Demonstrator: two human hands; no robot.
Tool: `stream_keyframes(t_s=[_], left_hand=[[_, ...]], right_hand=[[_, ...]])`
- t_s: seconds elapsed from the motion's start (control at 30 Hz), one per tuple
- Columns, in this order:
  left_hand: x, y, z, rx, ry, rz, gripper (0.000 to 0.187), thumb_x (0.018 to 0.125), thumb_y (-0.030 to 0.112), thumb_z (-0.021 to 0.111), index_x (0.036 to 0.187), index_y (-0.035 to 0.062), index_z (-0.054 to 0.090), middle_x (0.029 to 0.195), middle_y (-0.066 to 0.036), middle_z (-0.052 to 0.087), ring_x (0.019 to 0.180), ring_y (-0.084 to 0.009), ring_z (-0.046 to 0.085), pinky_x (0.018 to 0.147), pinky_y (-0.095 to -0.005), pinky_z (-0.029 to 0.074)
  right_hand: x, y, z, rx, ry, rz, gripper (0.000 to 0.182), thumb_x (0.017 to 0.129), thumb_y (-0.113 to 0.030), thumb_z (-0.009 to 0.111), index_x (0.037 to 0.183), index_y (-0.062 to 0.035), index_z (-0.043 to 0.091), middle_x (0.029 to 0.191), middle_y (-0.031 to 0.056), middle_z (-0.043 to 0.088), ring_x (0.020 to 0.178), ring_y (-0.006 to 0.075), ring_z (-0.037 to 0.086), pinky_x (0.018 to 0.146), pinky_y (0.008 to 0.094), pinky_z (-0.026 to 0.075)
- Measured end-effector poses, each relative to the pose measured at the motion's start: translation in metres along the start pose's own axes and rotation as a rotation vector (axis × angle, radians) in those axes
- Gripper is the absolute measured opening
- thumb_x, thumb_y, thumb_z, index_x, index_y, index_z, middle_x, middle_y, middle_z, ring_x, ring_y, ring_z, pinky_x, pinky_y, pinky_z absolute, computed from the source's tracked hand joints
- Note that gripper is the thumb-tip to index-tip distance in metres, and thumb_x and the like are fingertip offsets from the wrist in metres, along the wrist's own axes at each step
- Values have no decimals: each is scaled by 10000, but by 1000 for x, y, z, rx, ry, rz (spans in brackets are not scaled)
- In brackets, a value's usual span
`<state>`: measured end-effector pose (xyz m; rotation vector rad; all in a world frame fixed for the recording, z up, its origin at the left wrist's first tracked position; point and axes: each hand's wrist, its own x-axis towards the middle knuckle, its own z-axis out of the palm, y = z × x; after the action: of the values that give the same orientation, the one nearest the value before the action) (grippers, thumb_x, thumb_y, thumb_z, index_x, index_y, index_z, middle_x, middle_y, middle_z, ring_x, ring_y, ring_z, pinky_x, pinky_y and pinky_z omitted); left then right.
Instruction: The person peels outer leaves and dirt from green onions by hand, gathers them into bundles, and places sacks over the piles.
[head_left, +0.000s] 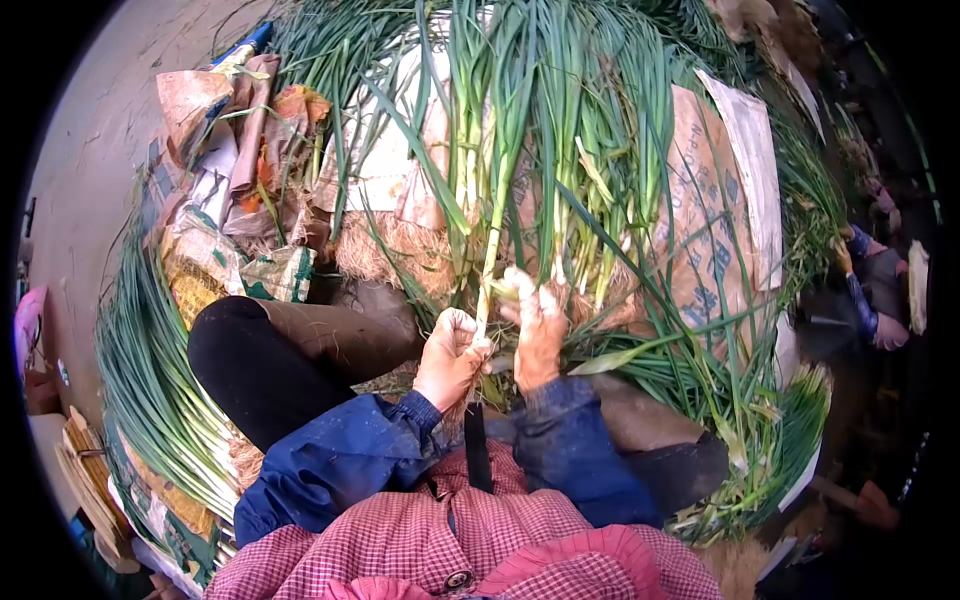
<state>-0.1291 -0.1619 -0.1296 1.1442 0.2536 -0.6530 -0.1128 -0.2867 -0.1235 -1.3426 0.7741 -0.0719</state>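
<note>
My left hand (450, 358) is closed round the lower white end of a green onion stalk (492, 245), near its root. My right hand (538, 335) is beside the same stalk, just to its right, with its fingers raised and a pale strip of leaf near the fingertips; motion blurs them, so their grip is unclear. The stalk's green leaves run up and away from me. Just beyond the hands, more green onions (590, 150) lie over brown printed paper sacks (715, 200), their white ends toward me.
A pile of green onions (160, 375) lies at the left beside my knee. Crumpled sacks and rags (250, 170) are at the upper left. Loose leaves (745, 410) cover the right side. Another person (880, 285) sits at the far right.
</note>
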Motion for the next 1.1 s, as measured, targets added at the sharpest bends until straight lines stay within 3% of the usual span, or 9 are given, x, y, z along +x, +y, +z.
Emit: stream_keyframes(t_s=[0.03, 0.23, 0.43, 0.63, 0.7, 0.77, 0.83, 1.03, 1.1], left_hand=[[2, -8, 0, 21, -31, -16, 221, 812, -53, 552, 915, 60, 393, 770, -43, 524, 622, -108, 544, 544, -220, 460], [-5, 1, -10, 56, -24, 68, 274, 775, -151, 476, 946, 54, 415, 848, -52, 524, 661, -106, 564, 534, -205, 463], [-2, 0, -4, 10, 5, -7, 280, 785, -122, 520, 986, 35, 404, 754, -61, 550, 602, -120, 559, 539, -223, 475], [-32, 73, 2, -521, -432, -218, 323, 739, -28, 618, 1037, 11, 498, 842, -96, 575, 660, -164, 562, 585, -259, 477], [-28, 95, -2, -506, -583, -26, 327, 728, -18, 624, 1020, 31, 485, 903, -123, 578, 672, -163, 579, 570, -237, 484], [-18, 104, -4, -326, -298, 12, 287, 738, -76, 540, 980, 64, 474, 924, -110, 572, 606, -119, 513, 512, -200, 423], [6, 84, -9, -195, -130, 107, 289, 751, -93, 493, 986, 74, 468, 938, -83, 573, 573, -95, 473, 491, -193, 396], [16, 45, -37, -338, -59, 172, 212, 813, -15, 572, 980, 76, 477, 919, -62, 573, 647, -71, 498, 518, -173, 397], [21, 33, -31, -257, 1, 48, 223, 800, 74, 644, 971, 33, 506, 879, -52, 576, 645, -66, 507, 527, -179, 410]], right_hand=[[13, 11, -8, 148, -77, -181, 282, 928, -215, 447, 1062, -9, 585, 968, 103, 632, 825, 164, 608, 735, 285, 492], [-50, -14, -50, 420, -311, -14, 295, 898, -238, 526, 989, 37, 583, 790, 90, 614, 715, 152, 588, 670, 280, 485], [-94, -50, -118, 529, -81, -98, 251, 906, -213, 509, 1001, 15, 556, 859, 80, 616, 678, 108, 556, 565, 213, 488], [17, -25, -29, -82, -163, -183, 240, 853, -74, 536, 1076, 10, 564, 972, 96, 616, 680, 43, 514, 550, 159, 420], [81, -2, 6, -187, -124, -257, 309, 803, -126, 601, 1078, 10, 561, 971, 149, 622, 726, 135, 574, 580, 240, 463], [122, -12, 39, -805, 71, -571, 449, 735, -242, 676, 1081, 17, 555, 949, 198, 619, 799, 284, 610, 672, 348, 488], [136, -35, 62, -1024, -177, -211, 540, 677, -298, 695, 1076, 31, 542, 966, 242, 602, 904, 370, 588, 783, 392, 469], [42, -89, 20, -116, -423, 307, 390, 762, -123, 587, 1091, 66, 499, 930, 150, 588, 735, 192, 600, 572, 311, 567], [31, -40, -7, -299, -555, 83, 364, 789, -150, 597, 1077, 59, 517, 920, 120, 593, 838, 191, 572, 791, 350, 477]])
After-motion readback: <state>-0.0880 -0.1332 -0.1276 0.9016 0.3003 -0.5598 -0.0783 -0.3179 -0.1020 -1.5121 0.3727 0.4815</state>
